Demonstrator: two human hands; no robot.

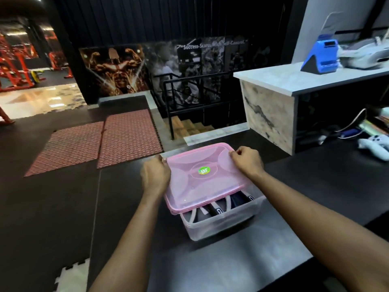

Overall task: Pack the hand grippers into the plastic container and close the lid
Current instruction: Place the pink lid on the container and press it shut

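I pinch the pink lid (203, 175) at its far corners, left hand (155, 175) and right hand (246, 160). Below my wrists, the container (221, 224) holds the hand grippers (240, 200). Lid-closing step: lower, align, press rim shut.

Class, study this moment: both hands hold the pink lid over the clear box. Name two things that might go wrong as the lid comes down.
1. The lid sits tilted and offset toward the far side, leaving the near edge of the box uncovered, so it may seat crooked.
2. The hand grippers reach near the rim and might block closing.
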